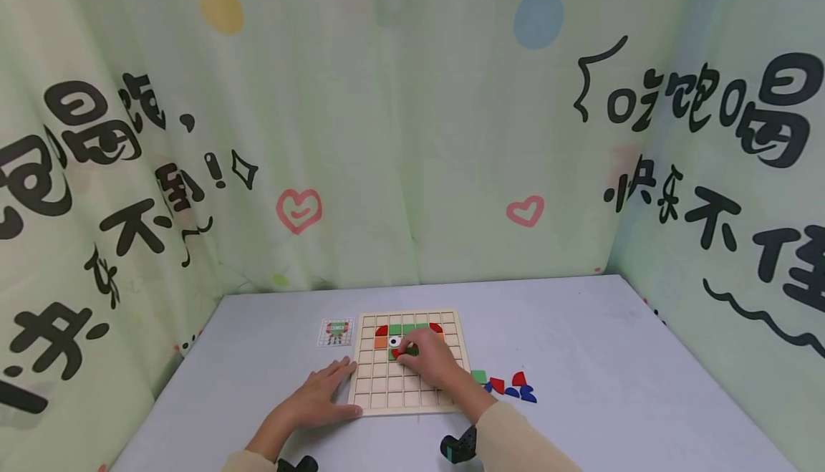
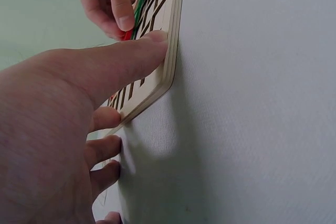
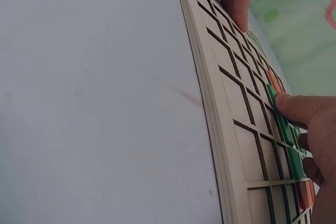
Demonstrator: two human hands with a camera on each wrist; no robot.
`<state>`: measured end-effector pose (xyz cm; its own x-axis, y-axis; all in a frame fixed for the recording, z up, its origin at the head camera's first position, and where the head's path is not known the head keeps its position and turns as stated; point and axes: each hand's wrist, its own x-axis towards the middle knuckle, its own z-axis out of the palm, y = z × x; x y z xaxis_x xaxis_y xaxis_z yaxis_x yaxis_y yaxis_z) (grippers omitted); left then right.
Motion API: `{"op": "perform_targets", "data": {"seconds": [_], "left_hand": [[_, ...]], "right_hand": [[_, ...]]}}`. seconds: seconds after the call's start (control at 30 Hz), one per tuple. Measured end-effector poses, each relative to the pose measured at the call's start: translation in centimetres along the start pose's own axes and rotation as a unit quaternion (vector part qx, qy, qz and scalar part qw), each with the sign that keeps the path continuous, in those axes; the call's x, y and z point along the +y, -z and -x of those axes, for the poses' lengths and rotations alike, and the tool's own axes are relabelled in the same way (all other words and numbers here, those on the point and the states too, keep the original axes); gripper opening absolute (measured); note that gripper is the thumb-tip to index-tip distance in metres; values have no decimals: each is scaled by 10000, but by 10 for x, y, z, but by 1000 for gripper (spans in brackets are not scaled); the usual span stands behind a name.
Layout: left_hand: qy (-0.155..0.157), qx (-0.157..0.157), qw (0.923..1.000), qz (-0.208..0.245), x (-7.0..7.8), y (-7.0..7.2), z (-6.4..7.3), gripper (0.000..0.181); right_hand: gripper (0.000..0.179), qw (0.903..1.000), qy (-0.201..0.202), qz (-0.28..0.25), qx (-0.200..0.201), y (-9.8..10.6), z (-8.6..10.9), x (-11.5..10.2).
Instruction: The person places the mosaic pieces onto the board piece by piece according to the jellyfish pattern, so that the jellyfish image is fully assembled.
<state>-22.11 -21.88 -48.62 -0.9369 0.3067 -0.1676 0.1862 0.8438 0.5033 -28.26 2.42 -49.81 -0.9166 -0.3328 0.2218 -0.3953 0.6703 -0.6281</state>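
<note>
A wooden grid board (image 1: 380, 386) lies on the table with coloured tiles in its upper cells. My right hand (image 1: 430, 359) reaches over it, thumb and fingertips pinching a small red tile (image 1: 396, 353) at board level, just below a white tile with a black dot (image 1: 394, 342). Green tiles (image 3: 283, 129) lie under and beside that hand in the right wrist view. My left hand (image 1: 319, 395) rests at the board's left edge, its thumb on the near corner and its fingers stretched along the side. The right hand covers some of the middle cells.
A small card (image 1: 336, 332) printed with a coloured figure on a grid lies left of the board. To the right are loose pieces, among them a green square (image 1: 479, 377), a red rounded piece (image 1: 518, 379) and blue pieces (image 1: 528, 393). A printed curtain (image 1: 412, 135) surrounds the table.
</note>
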Motion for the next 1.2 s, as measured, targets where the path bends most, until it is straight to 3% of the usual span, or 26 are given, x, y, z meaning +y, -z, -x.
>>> {"op": "perform_targets", "data": {"seconds": [0.47, 0.97, 1.2], "left_hand": [[-51, -2, 10000, -21, -3, -3, -3, 87], [17, 4, 10000, -9, -2, -2, -2, 86], [-37, 25, 10000, 3, -3, -2, -2, 86]], "right_hand": [[12, 9997, 131, 88, -160, 9, 1, 1], [5, 9996, 56, 123, -242, -5, -9, -8], [4, 9985, 266, 426, -199, -10, -12, -16]]}}
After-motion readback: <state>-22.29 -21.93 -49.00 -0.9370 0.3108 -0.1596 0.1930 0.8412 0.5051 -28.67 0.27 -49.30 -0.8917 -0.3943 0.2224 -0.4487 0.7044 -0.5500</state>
